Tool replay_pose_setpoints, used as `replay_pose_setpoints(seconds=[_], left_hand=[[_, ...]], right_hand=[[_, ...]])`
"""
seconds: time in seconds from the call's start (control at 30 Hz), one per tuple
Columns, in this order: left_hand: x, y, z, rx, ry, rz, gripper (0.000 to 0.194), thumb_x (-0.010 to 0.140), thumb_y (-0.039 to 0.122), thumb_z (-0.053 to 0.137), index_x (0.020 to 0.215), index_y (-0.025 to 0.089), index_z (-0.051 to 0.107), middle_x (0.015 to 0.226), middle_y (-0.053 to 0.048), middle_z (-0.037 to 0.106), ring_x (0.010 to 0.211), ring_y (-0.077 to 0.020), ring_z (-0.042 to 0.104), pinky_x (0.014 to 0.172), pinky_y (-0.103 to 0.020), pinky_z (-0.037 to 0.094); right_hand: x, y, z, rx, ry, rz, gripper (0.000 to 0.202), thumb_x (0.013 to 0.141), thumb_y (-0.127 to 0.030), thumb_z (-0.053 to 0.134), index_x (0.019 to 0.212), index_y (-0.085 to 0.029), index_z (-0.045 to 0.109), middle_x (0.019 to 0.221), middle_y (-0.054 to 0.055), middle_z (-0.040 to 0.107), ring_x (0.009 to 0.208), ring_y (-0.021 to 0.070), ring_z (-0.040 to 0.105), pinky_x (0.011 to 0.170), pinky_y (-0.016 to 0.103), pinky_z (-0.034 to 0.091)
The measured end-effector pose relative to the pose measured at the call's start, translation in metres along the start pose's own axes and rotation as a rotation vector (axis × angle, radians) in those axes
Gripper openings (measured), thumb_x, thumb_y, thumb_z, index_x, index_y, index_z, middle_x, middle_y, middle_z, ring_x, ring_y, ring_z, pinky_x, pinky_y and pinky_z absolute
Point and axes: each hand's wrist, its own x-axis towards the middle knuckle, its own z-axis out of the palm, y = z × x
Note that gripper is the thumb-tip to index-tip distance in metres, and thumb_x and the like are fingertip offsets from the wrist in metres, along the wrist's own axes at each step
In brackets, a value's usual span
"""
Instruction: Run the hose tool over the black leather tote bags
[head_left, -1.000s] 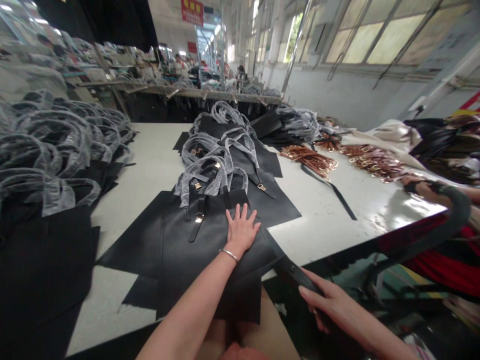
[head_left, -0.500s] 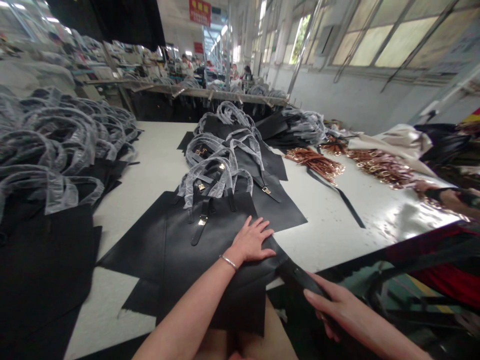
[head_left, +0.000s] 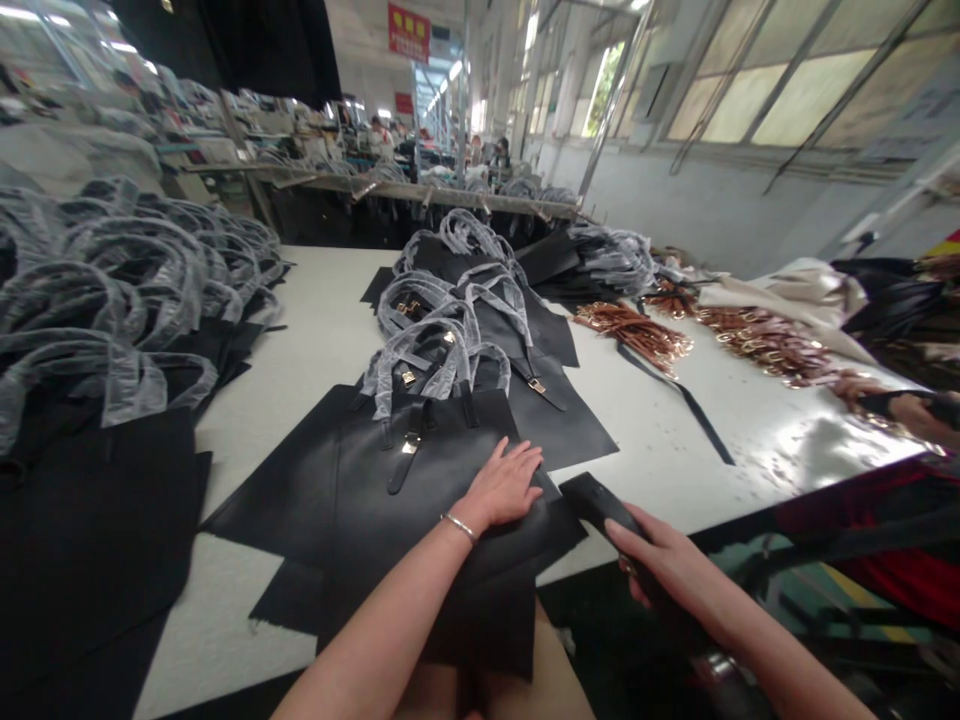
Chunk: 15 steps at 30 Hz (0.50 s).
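Observation:
My left hand [head_left: 504,487], with a bracelet at the wrist, lies flat on a black leather bag panel [head_left: 375,510] near its right edge, fingers spread. The panel has a buckled strap [head_left: 406,450] and plastic-wrapped handles [head_left: 427,350] at its top. My right hand [head_left: 652,550] is closed round a black handheld tool [head_left: 596,500], held to the right of the panel and apart from it. The tool's lower part runs under my forearm, and its exact kind is unclear.
More bag panels with wrapped handles [head_left: 142,280] are piled at the left. Brown straps with metal clasps [head_left: 637,335] and a loose black strap [head_left: 705,425] lie on the white table [head_left: 247,410]. Another person's hand [head_left: 919,415] shows at the far right.
The tool in my right hand has moved off the panel's right corner. My left hand's fingers have drawn slightly closer together. The view has shifted slightly.

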Motion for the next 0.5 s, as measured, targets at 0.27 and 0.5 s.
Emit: replay_pose_setpoints(seconds=[0.27,0.5], left_hand=[[-0.002,0.006,-0.001,-0.007,0.008,-0.026,0.050,0.090,0.038,0.048,0.135,0.016,0.045,0.146,-0.009,0.043,0.139,-0.0218,0.030,0.117,-0.046,0.012],[-0.030,0.033,-0.006,-0.125,-0.041,-0.029,0.063,0.086,0.041,0.053,0.141,0.015,0.036,0.150,-0.011,0.036,0.140,-0.0222,0.028,0.118,-0.047,0.009]], right_hand=[[-0.007,0.016,0.008,-0.033,-0.156,0.036,0.063,0.084,-0.052,0.055,0.137,-0.020,0.044,0.057,-0.006,0.054,0.038,0.0113,0.055,0.035,0.019,0.040],[0.006,0.024,0.008,0.019,0.065,-0.113,0.079,0.078,-0.057,0.055,0.144,-0.018,0.034,0.056,-0.007,0.054,0.041,0.0150,0.059,0.040,0.023,0.045]])
